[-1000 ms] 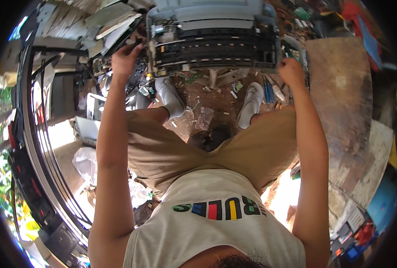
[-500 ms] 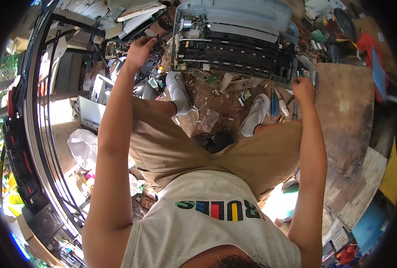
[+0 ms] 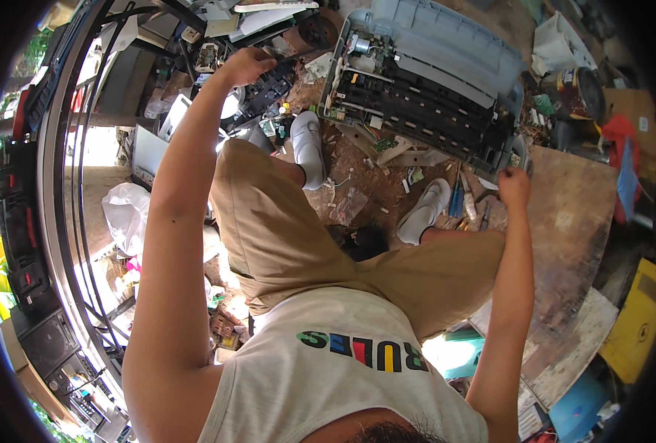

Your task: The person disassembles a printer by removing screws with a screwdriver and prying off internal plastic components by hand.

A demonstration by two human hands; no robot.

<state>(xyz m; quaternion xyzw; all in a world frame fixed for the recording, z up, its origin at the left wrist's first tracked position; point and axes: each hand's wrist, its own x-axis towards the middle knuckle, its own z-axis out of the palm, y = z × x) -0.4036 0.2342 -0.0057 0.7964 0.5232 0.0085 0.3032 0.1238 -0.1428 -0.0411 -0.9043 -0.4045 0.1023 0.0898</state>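
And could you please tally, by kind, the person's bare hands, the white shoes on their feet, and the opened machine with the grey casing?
Bare hands: 2
White shoes: 2
Opened machine: 1
Total: 5

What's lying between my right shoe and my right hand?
In the head view, blue handles and a pale, slender item lie between your right shoe and right hand, the blue ones nearer the shoe.

Opened grey-blue machine (image 3: 424, 96), probably a printer, black insides bared, slanting down rightward, upper right of centre
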